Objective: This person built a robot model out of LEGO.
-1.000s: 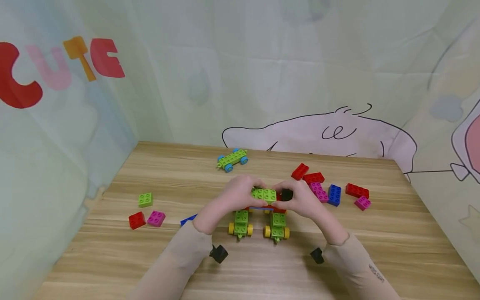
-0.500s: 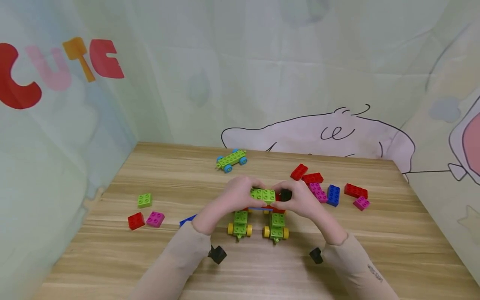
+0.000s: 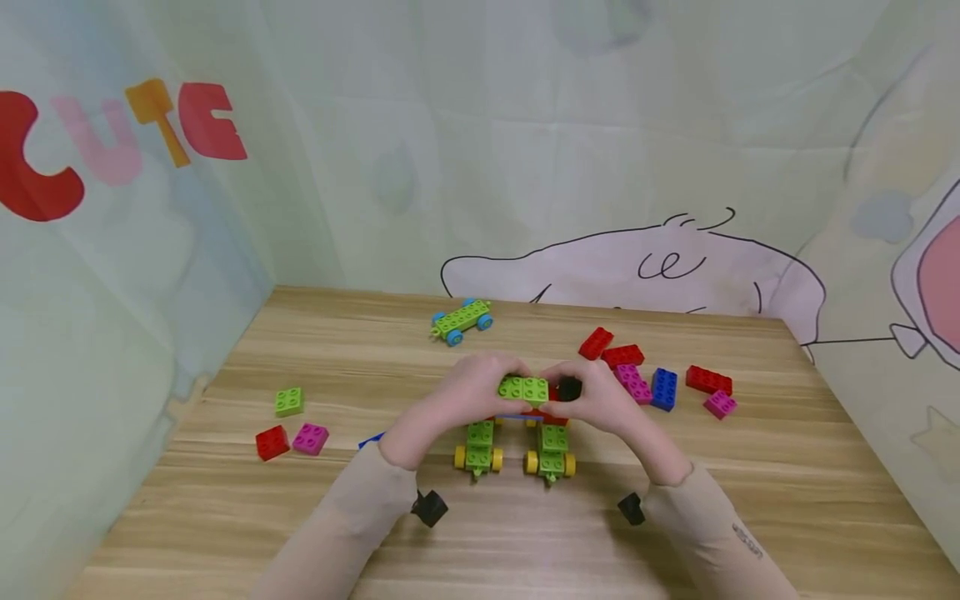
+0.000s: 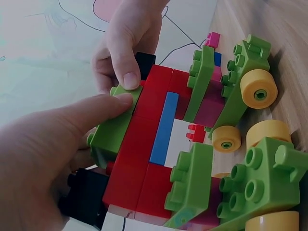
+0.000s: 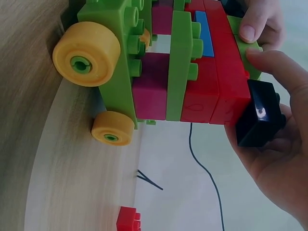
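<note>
At centre, on top of the brick structure [image 4: 144,144], upright on the tabletop [image 3: 525,533]: two lime bricks [image 3: 523,391], side by side, touching the upper red layer [image 4: 127,159]; cannot tell whether fully seated. Pinched at one end by the left hand [image 3: 480,387], at the other by the right hand [image 3: 592,396], both thumbs on the near face. Beside the pair, two black bricks [image 4: 86,195], one at either end. Lower down, one blue piece [image 4: 164,130] between red bricks; then two green crosspieces [image 4: 199,91], two magenta blocks [image 4: 210,103] and two green bases [image 3: 478,454] on yellow wheels [image 3: 570,464], side by side.

Farther right: three loose red bricks [image 3: 622,356], two magenta bricks [image 3: 632,383], one blue brick [image 3: 663,389]. Off left: one loose lime brick [image 3: 288,402], one red block [image 3: 272,442], one magenta square [image 3: 311,438], one more blue brick [image 3: 370,439] partly hidden behind the left sleeve [image 3: 341,517]. Toward the back: one lime car base [image 3: 461,318] with four blue wheels [image 3: 454,337]. Beyond, a backdrop [image 3: 360,167] with four letters [image 3: 159,108].
</note>
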A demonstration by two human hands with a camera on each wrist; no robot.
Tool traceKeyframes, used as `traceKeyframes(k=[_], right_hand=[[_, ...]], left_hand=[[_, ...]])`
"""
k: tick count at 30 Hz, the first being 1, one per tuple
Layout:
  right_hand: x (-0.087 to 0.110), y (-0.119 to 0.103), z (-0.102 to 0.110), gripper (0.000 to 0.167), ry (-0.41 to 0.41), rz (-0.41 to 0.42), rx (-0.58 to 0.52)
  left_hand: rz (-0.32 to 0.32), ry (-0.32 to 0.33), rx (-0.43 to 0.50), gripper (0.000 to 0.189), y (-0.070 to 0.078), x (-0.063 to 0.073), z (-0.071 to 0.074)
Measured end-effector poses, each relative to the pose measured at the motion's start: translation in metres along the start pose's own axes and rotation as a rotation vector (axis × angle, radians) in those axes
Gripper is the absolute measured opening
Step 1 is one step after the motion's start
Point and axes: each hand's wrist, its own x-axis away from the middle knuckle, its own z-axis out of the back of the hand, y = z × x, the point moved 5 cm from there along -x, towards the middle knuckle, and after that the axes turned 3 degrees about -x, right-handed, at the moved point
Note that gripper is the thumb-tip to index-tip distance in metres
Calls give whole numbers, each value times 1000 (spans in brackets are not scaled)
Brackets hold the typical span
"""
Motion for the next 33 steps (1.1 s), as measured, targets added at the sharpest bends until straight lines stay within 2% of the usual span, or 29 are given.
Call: traceKeyframes(k=[9, 13, 16, 22, 29, 33], right_hand=[[-1, -3, 1, 33, -30, 16, 46], [4, -3, 5, 42, -69, 20, 74], [10, -2, 12, 48, -73, 12, 53], [25, 8, 42, 43, 27, 22, 80], [47, 32, 80, 40, 150, 11, 136], [58, 47, 94, 41, 221, 32, 162]], left_hand=[[-8, 9, -42, 42, 2, 3, 3], [-7, 2, -35, 46, 0, 4, 2], [-6, 14, -27, 47, -1, 5, 3], [-23, 54, 8, 46, -4, 8, 5], [-29, 68, 8, 44, -7, 10, 4], [-38, 77, 1, 42, -9, 10, 3]])
